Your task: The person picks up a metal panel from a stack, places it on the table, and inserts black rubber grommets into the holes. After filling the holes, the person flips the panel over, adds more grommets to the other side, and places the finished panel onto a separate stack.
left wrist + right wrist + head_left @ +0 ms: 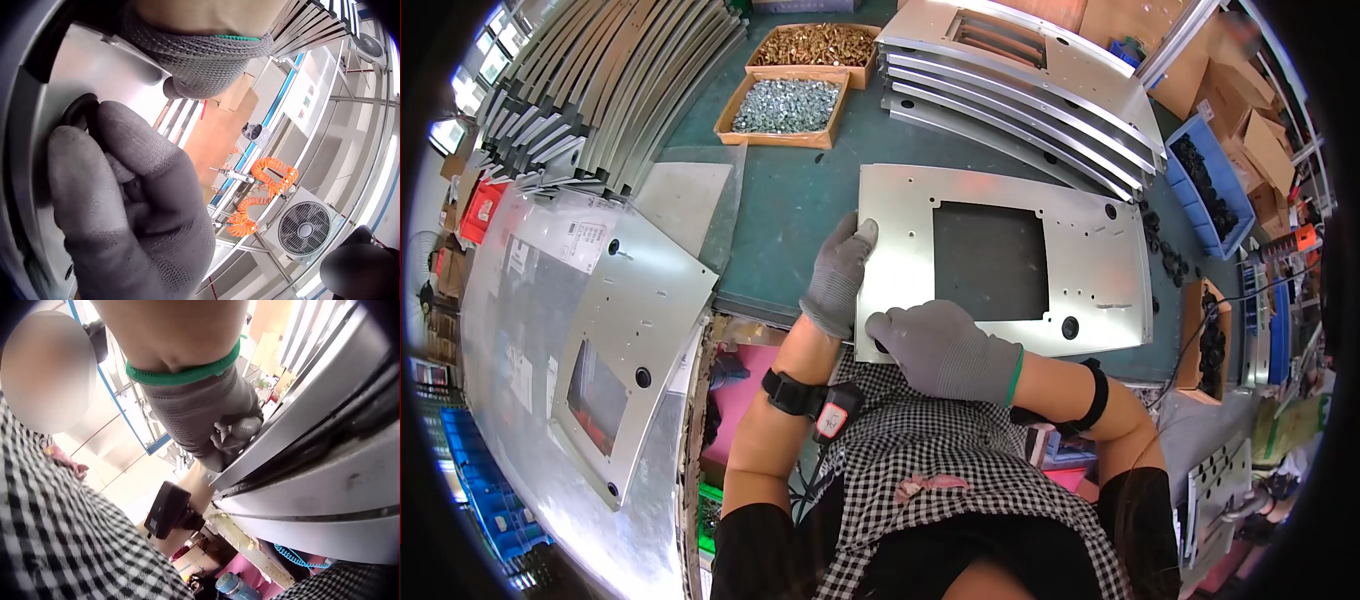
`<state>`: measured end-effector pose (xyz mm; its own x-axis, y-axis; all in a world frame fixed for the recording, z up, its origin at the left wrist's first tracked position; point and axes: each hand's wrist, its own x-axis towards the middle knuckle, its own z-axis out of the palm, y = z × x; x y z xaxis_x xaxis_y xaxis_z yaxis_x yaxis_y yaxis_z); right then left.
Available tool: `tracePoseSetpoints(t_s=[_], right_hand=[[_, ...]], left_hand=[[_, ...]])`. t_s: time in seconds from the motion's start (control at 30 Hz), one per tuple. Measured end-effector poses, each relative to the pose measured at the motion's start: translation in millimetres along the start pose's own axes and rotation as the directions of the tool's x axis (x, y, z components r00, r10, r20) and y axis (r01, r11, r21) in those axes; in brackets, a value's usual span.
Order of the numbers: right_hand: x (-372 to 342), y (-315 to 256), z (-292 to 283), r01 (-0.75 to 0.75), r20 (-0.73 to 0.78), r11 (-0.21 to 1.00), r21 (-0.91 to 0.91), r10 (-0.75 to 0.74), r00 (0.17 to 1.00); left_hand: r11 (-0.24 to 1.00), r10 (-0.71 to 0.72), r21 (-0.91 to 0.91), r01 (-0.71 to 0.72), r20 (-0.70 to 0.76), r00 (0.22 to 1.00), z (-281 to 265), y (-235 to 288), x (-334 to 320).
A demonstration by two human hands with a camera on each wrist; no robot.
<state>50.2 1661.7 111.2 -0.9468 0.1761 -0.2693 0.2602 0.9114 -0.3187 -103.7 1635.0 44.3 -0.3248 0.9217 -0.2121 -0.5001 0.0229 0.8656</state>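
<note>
A silver metal panel (1090,240) with a large rectangular cutout is tilted up in front of the person. My grey-gloved left hand (839,275) grips its left edge, thumb on the face. At the panel's lower left corner, my gloved right hand (945,348) pinches a black rubber grommet (81,111) between thumb and finger, as the left wrist view shows. The grommet is right at the panel's face, partly hidden by the fingertips. Similar black grommets (1070,327) sit in other holes. In the right wrist view the right hand (209,425) is against the panel's edge (275,447).
Stacked panels stand at the back left (615,90) and back right (1020,100). Cardboard trays hold brass parts (815,45) and silver nuts (785,106). Another panel (635,320) lies on the left. Loose black grommets (1165,255) lie near a blue bin (1230,235).
</note>
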Motion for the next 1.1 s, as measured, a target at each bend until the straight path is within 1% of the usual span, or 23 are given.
tracePoseSetpoints(t_s=[0.03, 0.13, 0.23, 0.3, 0.33, 0.37, 0.4, 0.47, 0.5, 0.57, 0.6, 0.63, 0.7, 0.73, 0.77, 0.8, 0.83, 0.87, 0.9, 0.93, 1.0, 1.07, 1.1], right_hand=[[2.3, 1.6, -5.5, -0.005, 0.041, 1.000, 0.021, 0.004, 0.999], [8.2, 7.3, -15.7, -0.106, 0.151, 0.992, 0.066, 0.095, 0.984], [2.8, 18.8, -12.1, -0.115, 0.111, 0.979, 0.170, 0.096, 0.989], [-0.7, 30.6, -11.9, -0.120, 0.017, 0.964, 0.238, 0.120, 0.993], [-1.2, 34.7, -9.5, -0.120, -0.025, 0.955, 0.272, 0.132, 0.991], [-1.8, 32.4, 0.7, -0.101, -0.104, 0.973, 0.206, 0.125, 0.987], [-0.1, 25.5, 6.8, -0.147, -0.080, 0.981, 0.130, 0.158, 0.984], [4.1, 10.0, 14.2, -0.226, -0.051, 0.974, -0.031, 0.224, 0.973], [0.2, 6.8, 14.5, -0.203, -0.076, 0.977, -0.058, 0.199, 0.977], [-11.2, 12.3, 23.2, -0.083, -0.264, 0.993, 0.089, 0.104, 0.959], [-15.5, 16.8, 24.9, -0.002, -0.357, 0.989, 0.148, 0.055, 0.932], [-21.7, 14.7, 16.9, 0.071, -0.465, 0.991, 0.113, -0.010, 0.885], [-45.2, 3.1, -2.6, 0.203, -0.646, 0.978, 0.048, -0.124, 0.753], [-57.7, -0.9, -12.0, 0.207, -0.672, 0.978, 0.021, -0.140, 0.727], [-70.0, -4.7, -21.3, 0.206, -0.701, 0.979, -0.002, -0.148, 0.698], [-78.4, -5.0, -28.5, 0.199, -0.733, 0.980, -0.020, -0.150, 0.664], [-82.9, -2.3, -32.9, 0.207, -0.760, 0.978, -0.029, -0.156, 0.631], [-86.7, 1.7, -35.4, 0.211, -0.787, 0.977, -0.036, -0.158, 0.596], [-89.5, 8.5, -37.3, 0.194, -0.781, 0.980, -0.040, -0.152, 0.606], [-87.0, 12.1, -38.6, 0.192, -0.792, 0.981, 0.010, -0.110, 0.601], [-81.1, 17.7, -37.9, 0.186, -0.806, 0.976, 0.116, -0.017, 0.592], [-73.6, 24.0, -36.9, 0.191, -0.801, 0.971, 0.145, 0.002, 0.598], [-69.3, 26.0, -38.3, 0.195, -0.793, 0.968, 0.158, 0.007, 0.609]], left_hand=[[1.000, -0.006, -0.018, 0.005, -0.001, 1.000, 0.7, 1.0, 0.0], [0.998, -0.022, -0.057, 0.022, -0.005, 1.000, 4.5, 1.6, -1.1], [0.998, -0.020, -0.056, 0.020, -0.006, 1.000, 5.5, 1.5, -0.8], [0.999, -0.012, -0.051, 0.012, -0.006, 1.000, 6.4, 1.9, -0.6], [1.000, -0.006, -0.013, 0.005, -0.029, 1.000, 5.7, -0.1, 1.2], [1.000, -0.004, 0.026, 0.006, -0.052, 0.999, 4.1, -3.5, 3.1], [0.998, -0.001, 0.066, 0.006, -0.073, 0.997, 3.6, -5.9, 3.9], [0.983, 0.058, 0.182, -0.031, -0.144, 0.988, 8.1, -7.9, 2.5], [0.969, 0.098, 0.242, -0.053, -0.178, 0.979, 10.4, -6.5, 1.7], [0.922, 0.220, 0.352, -0.159, -0.141, 0.965, 8.4, -6.5, -8.9], [0.888, 0.286, 0.406, -0.215, -0.124, 0.950, 4.6, -4.3, -16.4], [0.917, 0.280, 0.334, -0.216, -0.154, 0.948, 4.5, 3.8, -32.9], [0.970, 0.234, 0.114, -0.214, -0.204, 0.951, -15.7, 22.9, -70.2], [0.982, 0.184, 0.077, -0.171, -0.237, 0.954, -32.1, 38.5, -94.4], [0.985, 0.171, 0.075, -0.157, -0.248, 0.954, -55.3, 51.5, -117.1], [0.974, 0.228, 0.060, -0.220, -0.278, 0.933, -68.9, 67.0, -144.3], [0.969, 0.246, 0.080, -0.234, -0.380, 0.891, -88.1, 77.7, -169.8], [0.955, 0.296, 0.149, -0.256, -0.466, 0.834, -110.5, 87.1, -196.6], [0.922, 0.380, 0.274, -0.274, -0.495, 0.782, -130.8, 98.4, -225.3], [0.920, 0.389, 0.275, -0.279, -0.559, 0.732, -161.3, 100.7, -252.7], [0.898, 0.437, 0.288, -0.332, -0.654, 0.618, -202.5, 110.9, -304.5], [0.944, 0.320, 0.150, -0.292, -0.628, 0.710, -232.3, 123.3, -353.5], [0.931, 0.352, 0.170, -0.324, -0.658, 0.666, -227.2, 127.2, -358.9]])
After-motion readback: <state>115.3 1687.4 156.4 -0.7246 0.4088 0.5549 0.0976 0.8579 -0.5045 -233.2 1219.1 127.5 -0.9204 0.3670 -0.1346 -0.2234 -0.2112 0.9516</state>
